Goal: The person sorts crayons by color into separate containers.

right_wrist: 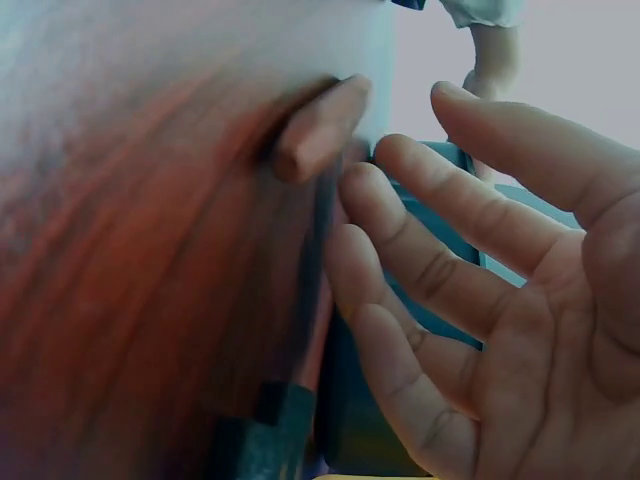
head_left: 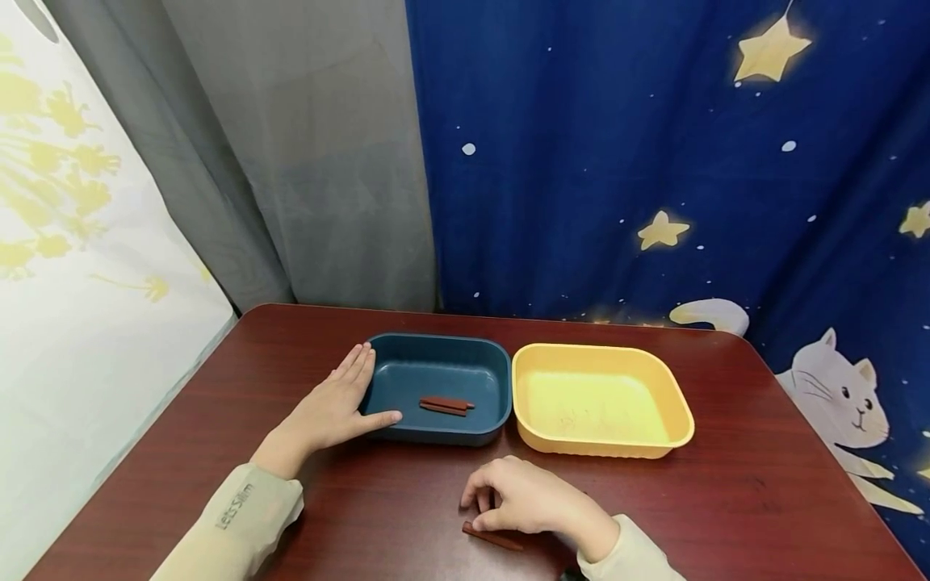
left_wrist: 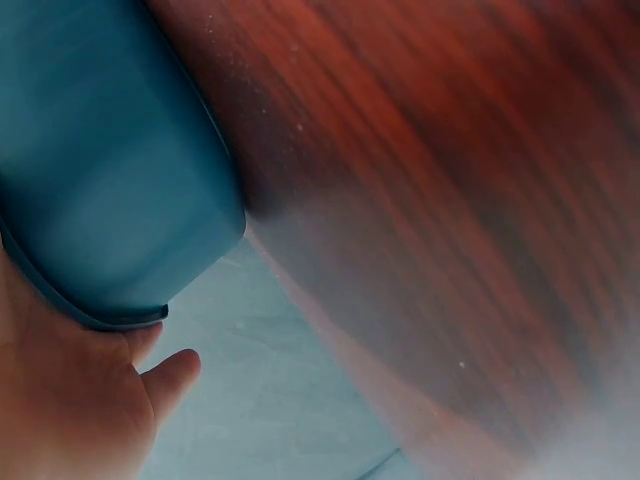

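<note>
On the table stands a dark blue plastic bin (head_left: pixel 436 344) with reddish-brown, crayon-like sticks (head_left: pixel 446 405) lying inside. The left hand (head_left: pixel 334 407) rests on the bin's left end, fingers straight along the rim and thumb reaching over the front edge. In the left wrist view, this hand (left_wrist: pixel 75 400) lies against the bin's wall (left_wrist: pixel 120 170). Just over another reddish-brown stick (head_left: pixel 494 537) on the table hovers the right hand (head_left: pixel 526 500), fingers loosely bent. The right wrist view shows this stick (right_wrist: pixel 325 130) beside the fingertips, with nothing between thumb and fingers.
A yellow bin (head_left: pixel 603 448) stands right beside the blue one. The dark red-brown table (head_left: pixel 734 484) ends at a grey curtain (head_left: pixel 341 202) and a blue starry curtain (head_left: pixel 552 186). A small dark object (head_left: pixel 572 574) shows near the right wrist at the bottom edge.
</note>
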Available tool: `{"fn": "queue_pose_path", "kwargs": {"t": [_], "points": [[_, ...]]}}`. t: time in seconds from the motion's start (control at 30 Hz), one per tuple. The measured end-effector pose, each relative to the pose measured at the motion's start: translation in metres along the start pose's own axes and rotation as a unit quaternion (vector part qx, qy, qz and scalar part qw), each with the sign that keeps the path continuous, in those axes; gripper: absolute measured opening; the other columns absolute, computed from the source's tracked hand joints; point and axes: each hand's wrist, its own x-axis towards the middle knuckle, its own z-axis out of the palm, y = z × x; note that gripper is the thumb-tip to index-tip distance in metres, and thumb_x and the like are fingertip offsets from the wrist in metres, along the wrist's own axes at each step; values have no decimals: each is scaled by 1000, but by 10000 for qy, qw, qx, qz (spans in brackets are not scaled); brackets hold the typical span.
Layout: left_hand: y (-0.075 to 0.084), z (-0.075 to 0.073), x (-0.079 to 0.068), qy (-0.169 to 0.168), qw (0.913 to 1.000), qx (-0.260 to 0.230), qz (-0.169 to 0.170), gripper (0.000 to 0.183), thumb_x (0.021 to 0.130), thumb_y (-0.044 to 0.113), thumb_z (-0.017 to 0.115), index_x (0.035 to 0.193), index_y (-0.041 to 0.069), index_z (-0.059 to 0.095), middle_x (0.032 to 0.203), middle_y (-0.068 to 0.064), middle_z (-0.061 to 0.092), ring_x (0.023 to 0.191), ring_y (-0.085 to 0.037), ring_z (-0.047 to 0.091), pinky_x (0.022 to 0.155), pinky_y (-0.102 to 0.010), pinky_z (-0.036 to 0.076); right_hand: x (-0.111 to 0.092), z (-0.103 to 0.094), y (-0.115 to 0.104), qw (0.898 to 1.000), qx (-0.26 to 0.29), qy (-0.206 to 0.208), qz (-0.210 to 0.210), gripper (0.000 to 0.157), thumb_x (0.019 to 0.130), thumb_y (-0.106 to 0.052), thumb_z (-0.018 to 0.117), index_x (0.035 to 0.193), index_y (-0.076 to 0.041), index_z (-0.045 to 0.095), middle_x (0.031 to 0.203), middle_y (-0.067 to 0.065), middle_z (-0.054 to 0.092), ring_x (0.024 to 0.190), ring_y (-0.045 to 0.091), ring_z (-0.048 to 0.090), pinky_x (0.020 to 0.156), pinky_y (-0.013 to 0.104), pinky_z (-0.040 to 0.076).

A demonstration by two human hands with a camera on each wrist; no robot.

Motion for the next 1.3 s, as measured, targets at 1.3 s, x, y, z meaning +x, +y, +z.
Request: {"fn": "queue_pose_path", "kwargs": {"t": [1.3], "points": [[0,1,-1,127,9999,-45,39,115,84,79,51,157,-3,16,167,-17,11,155,-37,10,122,-54,22,2,9,-2,9984,-450,-295,177,24,74,-6,71,83,-28,67,60,-16,51,51,-3,45,47,18,39]]}}
